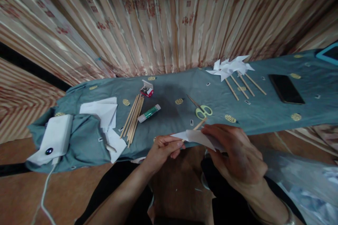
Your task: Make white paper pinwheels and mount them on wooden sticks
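Observation:
My left hand [163, 147] is closed on a thin wooden stick [200, 124] and the left corner of a white sheet of paper [196, 137]. The stick passes behind the paper, its far end pointing up and right. My right hand [237, 151] grips the paper's right side, which bends between the two hands; part of its fingers is hidden. Just beyond lie green-handled scissors [202, 109], blades pointing away to the left. A green glue stick [149, 113] and a bundle of wooden sticks [134, 119] lie farther left.
A small open box of pins [147, 88] stands behind the glue. White paper sheets [101, 110] and a white power bank [57, 135] with a cable are at left. Several paper pinwheels [229, 67] on sticks and a black phone [286, 89] lie right. A curtain [158, 21] hangs behind.

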Demonstrator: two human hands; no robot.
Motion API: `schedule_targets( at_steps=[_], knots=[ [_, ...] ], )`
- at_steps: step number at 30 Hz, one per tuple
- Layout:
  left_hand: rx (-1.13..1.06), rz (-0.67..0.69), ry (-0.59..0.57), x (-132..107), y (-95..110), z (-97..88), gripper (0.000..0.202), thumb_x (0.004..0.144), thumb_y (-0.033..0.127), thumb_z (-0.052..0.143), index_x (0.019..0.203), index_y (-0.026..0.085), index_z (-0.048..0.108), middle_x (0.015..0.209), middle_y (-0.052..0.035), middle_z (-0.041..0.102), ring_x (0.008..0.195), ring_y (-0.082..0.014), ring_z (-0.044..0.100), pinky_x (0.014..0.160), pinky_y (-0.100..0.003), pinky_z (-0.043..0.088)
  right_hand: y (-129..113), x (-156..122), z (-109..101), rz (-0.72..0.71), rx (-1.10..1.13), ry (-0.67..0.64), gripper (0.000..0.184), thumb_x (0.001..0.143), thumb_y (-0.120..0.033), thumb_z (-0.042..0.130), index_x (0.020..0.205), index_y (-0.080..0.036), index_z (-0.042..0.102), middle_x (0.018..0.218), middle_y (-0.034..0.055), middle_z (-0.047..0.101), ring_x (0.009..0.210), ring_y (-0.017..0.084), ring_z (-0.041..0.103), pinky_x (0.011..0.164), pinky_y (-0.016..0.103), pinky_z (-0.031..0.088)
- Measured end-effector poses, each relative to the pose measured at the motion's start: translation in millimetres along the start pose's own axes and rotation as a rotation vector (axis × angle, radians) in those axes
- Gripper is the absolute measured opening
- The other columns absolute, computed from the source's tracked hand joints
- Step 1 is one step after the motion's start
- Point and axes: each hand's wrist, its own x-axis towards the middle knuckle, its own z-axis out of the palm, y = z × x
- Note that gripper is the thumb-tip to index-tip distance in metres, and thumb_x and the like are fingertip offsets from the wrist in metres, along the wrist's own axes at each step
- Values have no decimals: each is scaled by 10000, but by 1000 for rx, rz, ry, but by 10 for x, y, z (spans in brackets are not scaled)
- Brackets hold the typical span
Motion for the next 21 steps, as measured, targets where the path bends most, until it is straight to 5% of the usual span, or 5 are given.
schedule_targets(
  at_steps=[7,21],
  knots=[
    [32,3,-21,-22,25,26,356,768,458,687,668,117,676,461,56,434,432,-49,319,495,-237,225,-3,-9,-7,61,13,95,411,837,-64,608,1213,-217,545,945,37,735,881,191,709,776,274,570],
    [34,1,-54,-25,-11,12,337,761,442,683,657,122,670,485,51,439,434,-54,322,522,-251,241,0,-9,-29,103,40,66,369,853,-73,582,1188,-225,551,982,42,730,894,187,706,781,277,571]
  ],
)
